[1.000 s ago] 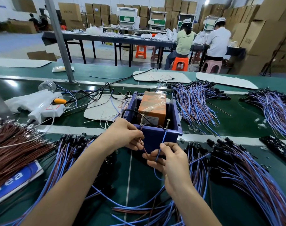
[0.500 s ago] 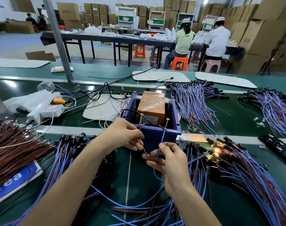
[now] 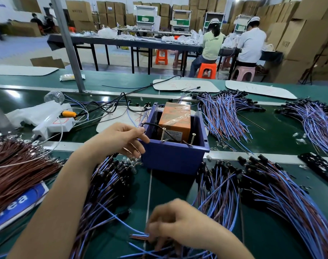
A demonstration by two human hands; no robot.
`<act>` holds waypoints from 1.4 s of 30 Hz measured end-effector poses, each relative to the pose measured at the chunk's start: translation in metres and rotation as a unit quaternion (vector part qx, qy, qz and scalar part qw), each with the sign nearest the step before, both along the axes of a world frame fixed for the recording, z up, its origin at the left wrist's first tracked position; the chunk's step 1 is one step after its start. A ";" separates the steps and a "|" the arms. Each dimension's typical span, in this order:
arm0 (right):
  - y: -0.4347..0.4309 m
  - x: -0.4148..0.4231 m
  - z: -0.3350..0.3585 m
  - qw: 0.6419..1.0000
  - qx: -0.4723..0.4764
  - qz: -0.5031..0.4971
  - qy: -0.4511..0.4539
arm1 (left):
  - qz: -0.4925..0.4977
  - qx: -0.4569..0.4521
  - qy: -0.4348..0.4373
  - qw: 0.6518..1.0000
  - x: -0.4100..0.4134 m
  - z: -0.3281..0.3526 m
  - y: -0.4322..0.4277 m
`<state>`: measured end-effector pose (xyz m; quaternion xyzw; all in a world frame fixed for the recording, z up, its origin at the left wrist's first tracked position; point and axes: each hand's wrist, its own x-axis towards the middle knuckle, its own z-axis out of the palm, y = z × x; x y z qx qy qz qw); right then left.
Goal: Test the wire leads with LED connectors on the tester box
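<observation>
A dense sheaf of thin brown wires point(image 3: 19, 165) fans out well to the left of the left hand point(image 3: 120, 141), stiff and straight like bristles. That hand hovers just beside the near left corner of the tester box point(image 3: 174, 157) with its fingers loosely curled. I cannot tell whether it pinches a fine wire or holds nothing.

The box is a squat blue plastic tub with matte walls. An orange block wrapped in glossy film point(image 3: 175, 120) sits inside it. Two brass-coloured screws point(image 3: 163, 134) stand up from its near edge, just to the right of the left fingertips, and these look like the test contacts.

Nearer the body and below the box, the right hand point(image 3: 180, 225) is blurred. Its fingers curl down over the stripped ends of the wire leads point(image 3: 138, 236), apparently gathering a few thin, limp blue and brown strands from the green mat point(image 3: 262, 230).

To do this step well, I judge it best to lift a single lead, part its two ends and give one to each hand. Each bare tip should touch its own screw without bridging the two.

To the right of that grip lies a thick heap of leads tipped with black LED connectors point(image 3: 253, 165), small, hard and rounded. The lifted lead's connector should stay in sight so any glow shows.
</observation>
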<state>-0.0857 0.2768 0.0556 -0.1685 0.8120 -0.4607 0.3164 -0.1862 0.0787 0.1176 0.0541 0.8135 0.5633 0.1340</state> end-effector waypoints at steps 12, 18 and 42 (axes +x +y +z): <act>-0.030 0.018 -0.010 0.987 0.046 0.092 0.126 | -0.002 -0.122 0.028 0.992 -0.006 -0.007 -0.011; -0.053 -0.002 -0.014 0.946 0.069 0.064 0.311 | 0.002 -0.122 0.033 0.992 -0.008 -0.010 -0.011; 0.089 -0.039 0.010 0.838 0.153 -0.236 0.467 | -0.335 -0.131 -0.024 0.933 0.026 -0.003 0.040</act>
